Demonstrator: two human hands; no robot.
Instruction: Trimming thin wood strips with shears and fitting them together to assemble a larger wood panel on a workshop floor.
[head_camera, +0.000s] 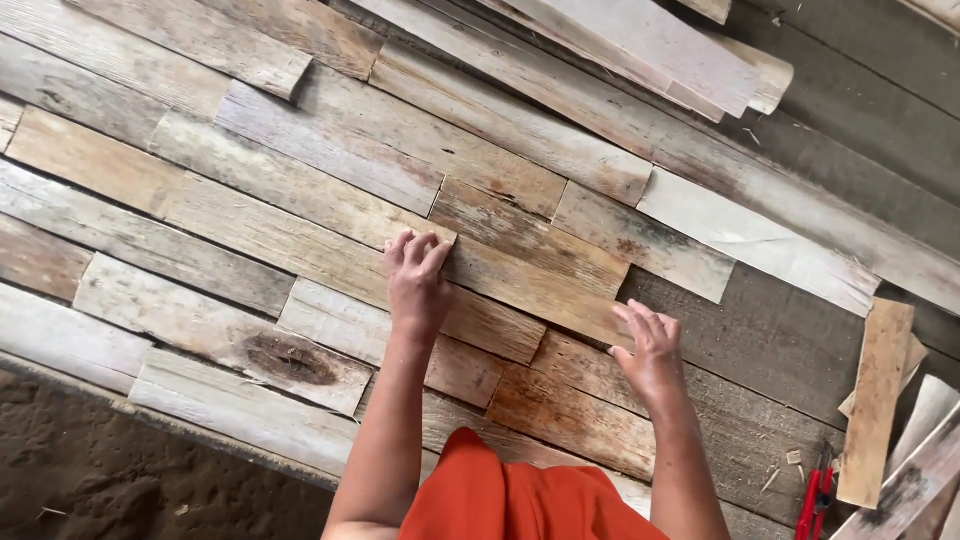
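A view from above looks down on two bare arms reaching over a surface (780, 340) covered with rough, weathered wooden slats laid side by side in slanting rows. The left hand (416, 280) lies flat, fingers together and extended, pressing on the left end of a brownish slat (530, 285) near the middle of the view. The right hand (650, 350) rests with fingers slightly spread at the right end of that same slat, fingertips touching its edge where the bare dark board begins. Neither hand is clenched or wrapped around anything; both are loose and pressing down. The slat sits tight between neighbouring slats above and below it. One slat (290, 355) to the lower left bears a dark knot. At the upper right, loose pale slats (650, 45) lie stacked across each other. At the right edge, several more loose slats (875, 400) lean together, with a red-handled tool (815, 500) just beside them. Orange clothing (510, 500) shows at the bottom, and brown dirt ground (110, 470) at the lower left.
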